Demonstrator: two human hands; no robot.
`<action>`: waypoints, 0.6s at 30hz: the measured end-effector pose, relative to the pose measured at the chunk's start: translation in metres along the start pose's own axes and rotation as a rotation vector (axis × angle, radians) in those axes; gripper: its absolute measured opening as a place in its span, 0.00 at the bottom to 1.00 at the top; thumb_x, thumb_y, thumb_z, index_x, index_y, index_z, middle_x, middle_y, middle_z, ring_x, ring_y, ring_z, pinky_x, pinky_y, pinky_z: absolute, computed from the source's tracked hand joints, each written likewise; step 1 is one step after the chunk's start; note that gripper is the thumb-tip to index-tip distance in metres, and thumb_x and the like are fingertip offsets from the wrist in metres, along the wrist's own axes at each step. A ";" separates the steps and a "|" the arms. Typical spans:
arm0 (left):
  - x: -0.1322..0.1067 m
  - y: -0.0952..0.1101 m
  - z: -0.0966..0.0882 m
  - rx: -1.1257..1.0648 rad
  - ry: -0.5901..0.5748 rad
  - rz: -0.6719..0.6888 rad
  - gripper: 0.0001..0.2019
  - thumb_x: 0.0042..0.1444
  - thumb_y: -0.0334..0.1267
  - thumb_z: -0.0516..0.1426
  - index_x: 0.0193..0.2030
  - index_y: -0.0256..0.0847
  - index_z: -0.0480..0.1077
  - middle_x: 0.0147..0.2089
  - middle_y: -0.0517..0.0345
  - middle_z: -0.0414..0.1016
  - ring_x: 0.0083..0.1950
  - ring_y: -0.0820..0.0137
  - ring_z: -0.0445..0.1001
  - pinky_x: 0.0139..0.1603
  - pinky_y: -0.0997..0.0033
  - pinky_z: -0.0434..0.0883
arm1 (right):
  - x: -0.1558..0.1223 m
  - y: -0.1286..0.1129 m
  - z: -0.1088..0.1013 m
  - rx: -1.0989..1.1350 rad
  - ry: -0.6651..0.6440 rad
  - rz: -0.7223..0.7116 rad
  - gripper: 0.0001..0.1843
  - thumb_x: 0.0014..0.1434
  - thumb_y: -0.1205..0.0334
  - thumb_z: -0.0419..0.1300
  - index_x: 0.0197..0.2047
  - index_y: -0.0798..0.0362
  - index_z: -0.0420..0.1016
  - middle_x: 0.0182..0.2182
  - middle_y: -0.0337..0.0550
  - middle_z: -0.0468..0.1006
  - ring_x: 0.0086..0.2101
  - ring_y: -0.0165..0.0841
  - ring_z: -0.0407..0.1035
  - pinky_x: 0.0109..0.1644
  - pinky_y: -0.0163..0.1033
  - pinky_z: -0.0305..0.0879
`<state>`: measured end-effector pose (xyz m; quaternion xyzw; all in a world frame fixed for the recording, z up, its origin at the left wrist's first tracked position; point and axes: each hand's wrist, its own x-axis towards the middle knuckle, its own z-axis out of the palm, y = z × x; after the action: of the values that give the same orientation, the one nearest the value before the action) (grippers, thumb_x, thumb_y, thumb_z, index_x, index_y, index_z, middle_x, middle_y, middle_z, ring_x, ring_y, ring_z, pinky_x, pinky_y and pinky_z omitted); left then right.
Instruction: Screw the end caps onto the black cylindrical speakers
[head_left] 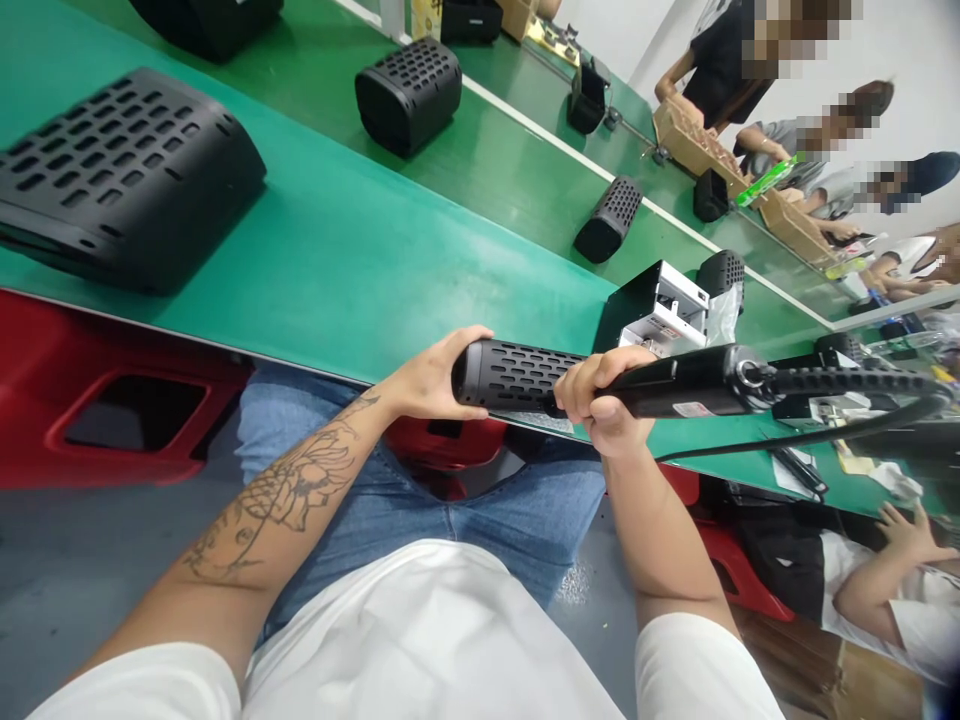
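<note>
My left hand (431, 378) is wrapped round the end of a black perforated casing (517, 375), held on its side at the near edge of the green belt (360, 250). My right hand (604, 400) grips the handle of a black corded power tool (697, 385) whose body points right, level with the casing. A black cable (795, 437) trails from the tool to the right. Both hands hover over my lap, just off the belt's edge.
Several more black perforated casings lie on the belt, a large one (124, 180) at the left and smaller ones (409, 92) farther back. A white and black device (664, 310) stands behind my hands. Red stools (112, 400) sit under the belt. Other people work at the right.
</note>
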<state>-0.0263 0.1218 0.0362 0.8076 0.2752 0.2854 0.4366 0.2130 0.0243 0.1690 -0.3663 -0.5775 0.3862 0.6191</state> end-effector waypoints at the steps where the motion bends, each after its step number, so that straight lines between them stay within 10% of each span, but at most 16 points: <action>1: 0.000 0.000 0.000 -0.003 0.003 0.001 0.59 0.48 0.59 0.79 0.83 0.47 0.62 0.80 0.42 0.74 0.76 0.42 0.79 0.83 0.45 0.75 | 0.000 0.002 -0.001 0.005 -0.002 -0.001 0.34 0.56 0.31 0.82 0.32 0.42 0.65 0.14 0.23 0.66 0.11 0.27 0.56 0.17 0.38 0.62; 10: -0.003 -0.002 -0.005 0.046 0.019 0.000 0.57 0.51 0.59 0.79 0.83 0.46 0.62 0.79 0.41 0.75 0.75 0.43 0.81 0.81 0.45 0.78 | -0.005 -0.004 -0.011 0.045 0.112 -0.037 0.32 0.57 0.30 0.83 0.39 0.43 0.73 0.18 0.24 0.71 0.14 0.27 0.63 0.23 0.38 0.70; 18: 0.009 -0.004 0.002 0.066 0.025 0.018 0.54 0.54 0.57 0.78 0.83 0.47 0.63 0.80 0.41 0.74 0.77 0.42 0.79 0.83 0.44 0.77 | 0.049 -0.005 -0.155 -0.370 0.788 -0.322 0.30 0.60 0.33 0.81 0.39 0.46 0.74 0.19 0.25 0.71 0.16 0.29 0.67 0.23 0.38 0.69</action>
<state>-0.0194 0.1289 0.0339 0.8203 0.2826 0.2902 0.4038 0.3692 0.0650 0.1850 -0.4950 -0.4071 0.0072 0.7676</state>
